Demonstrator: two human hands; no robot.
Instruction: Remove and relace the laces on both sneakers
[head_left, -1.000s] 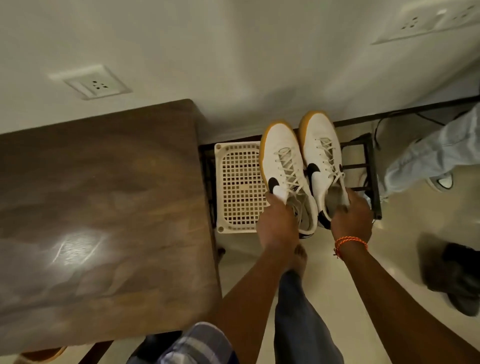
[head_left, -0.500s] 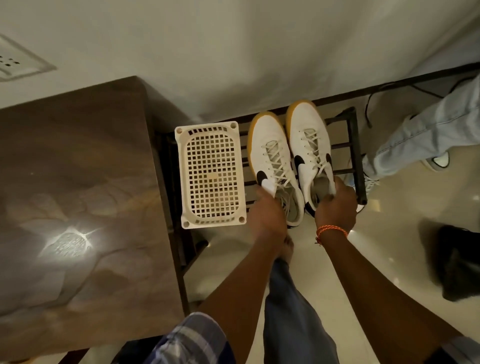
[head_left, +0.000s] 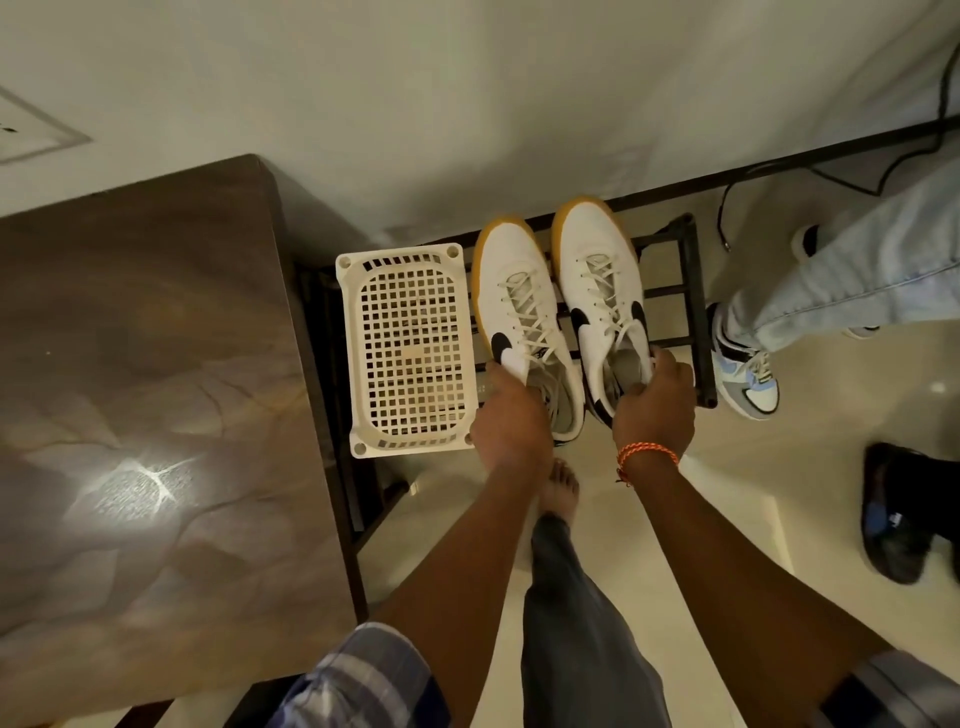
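From the head camera we see our left hand (head_left: 511, 415) gripping the heel of the left sneaker (head_left: 522, 317). Our right hand (head_left: 655, 402) grips the heel of the right sneaker (head_left: 602, 296). Both shoes sit side by side over a dark rack (head_left: 691, 291), toes at twelve o'clock, laces (head_left: 530, 317) in. At nine o'clock from them lies a white basket (head_left: 410, 353), with a brown table (head_left: 150, 395) beyond it.

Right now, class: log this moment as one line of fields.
left hand: grips left sneaker | right hand: grips right sneaker | laces: in | place: over rack, beside basket
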